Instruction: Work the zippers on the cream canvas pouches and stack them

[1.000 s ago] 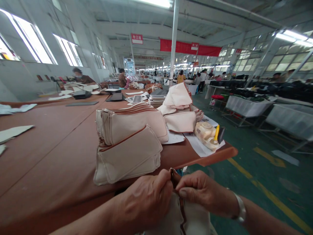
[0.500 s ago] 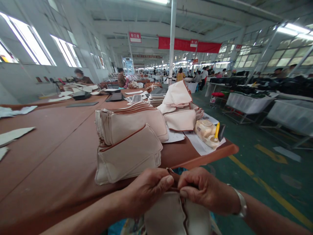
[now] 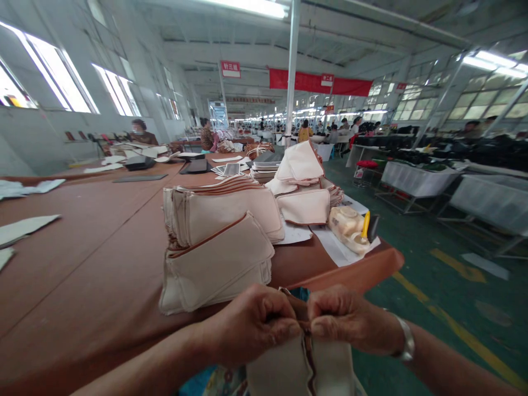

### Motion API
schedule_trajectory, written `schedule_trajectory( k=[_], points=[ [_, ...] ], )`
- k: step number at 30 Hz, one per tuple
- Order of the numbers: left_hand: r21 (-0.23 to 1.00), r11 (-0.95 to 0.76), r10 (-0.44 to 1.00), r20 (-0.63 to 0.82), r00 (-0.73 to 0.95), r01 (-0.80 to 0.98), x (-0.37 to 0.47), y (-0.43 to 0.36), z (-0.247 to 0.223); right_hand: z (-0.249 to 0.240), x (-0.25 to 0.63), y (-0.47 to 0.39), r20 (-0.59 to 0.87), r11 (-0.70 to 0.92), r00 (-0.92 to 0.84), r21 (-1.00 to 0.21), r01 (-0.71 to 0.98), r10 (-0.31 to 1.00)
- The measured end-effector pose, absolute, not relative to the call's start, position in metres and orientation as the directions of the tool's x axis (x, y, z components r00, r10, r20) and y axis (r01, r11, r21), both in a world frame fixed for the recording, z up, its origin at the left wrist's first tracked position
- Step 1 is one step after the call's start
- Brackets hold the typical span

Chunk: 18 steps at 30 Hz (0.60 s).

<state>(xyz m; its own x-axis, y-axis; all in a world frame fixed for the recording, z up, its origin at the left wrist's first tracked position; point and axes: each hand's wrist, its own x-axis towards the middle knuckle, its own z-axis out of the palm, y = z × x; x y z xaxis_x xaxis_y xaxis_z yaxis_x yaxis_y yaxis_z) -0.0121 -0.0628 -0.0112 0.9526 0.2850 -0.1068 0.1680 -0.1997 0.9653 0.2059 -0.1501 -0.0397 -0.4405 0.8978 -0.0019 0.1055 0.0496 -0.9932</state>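
Observation:
Low in the view, a cream leather panel piece with brown edges and a dark wavy seam down its middle hangs from both hands. My left hand pinches its brown upper edge between thumb and curled fingers. Close beside it, my right hand, with a silvery bracelet on the wrist, pinches the same edge just right of the seam. The thumb tips almost meet. Just beyond them, a stack of similar cream pieces leans against a taller row of pieces on the brown-covered table.
Farther back lies another cream pile. A translucent plastic container and a yellow handle are near the table's right corner. White bins stand across the green floor. A person sits at the far left.
My left fingers have curled tighter, and the left thumb has moved right and down to the seam. My right hand has shifted slightly right. The view has tilted up a little.

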Motion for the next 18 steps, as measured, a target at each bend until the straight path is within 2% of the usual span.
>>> schedule_trajectory(
  k=[5,7,10,14,16,18],
  points=[
    [0.938,-0.258,0.127,-0.206,0.970,0.233,-0.028,-0.031,-0.016,-0.033,0.250,-0.150,0.101,0.138,-0.287,-0.984,0.110,0.952],
    [0.940,-0.245,0.098,-0.218,0.971,0.236,-0.029,-0.028,-0.016,-0.030,0.269,-0.148,0.047,0.093,-0.293,-0.985,0.145,0.955],
    [0.943,-0.293,0.133,-0.125,0.983,0.159,-0.015,-0.045,-0.007,-0.018,0.271,-0.144,-0.038,0.061,-0.380,-0.968,0.245,0.924],
    [0.874,-0.480,0.178,0.012,0.984,0.076,0.012,-0.067,0.012,0.003,0.229,-0.141,0.051,0.287,-0.545,-0.889,0.358,0.837],
    [0.859,-0.483,0.168,-0.096,0.981,0.167,0.011,-0.061,0.015,0.005,0.212,-0.143,0.032,0.336,-0.588,-0.845,0.417,0.809],
    [0.837,-0.436,0.135,-0.302,0.944,0.331,-0.004,-0.043,0.012,0.002,0.211,-0.147,0.042,0.335,-0.561,-0.838,0.431,0.827]
  ],
)
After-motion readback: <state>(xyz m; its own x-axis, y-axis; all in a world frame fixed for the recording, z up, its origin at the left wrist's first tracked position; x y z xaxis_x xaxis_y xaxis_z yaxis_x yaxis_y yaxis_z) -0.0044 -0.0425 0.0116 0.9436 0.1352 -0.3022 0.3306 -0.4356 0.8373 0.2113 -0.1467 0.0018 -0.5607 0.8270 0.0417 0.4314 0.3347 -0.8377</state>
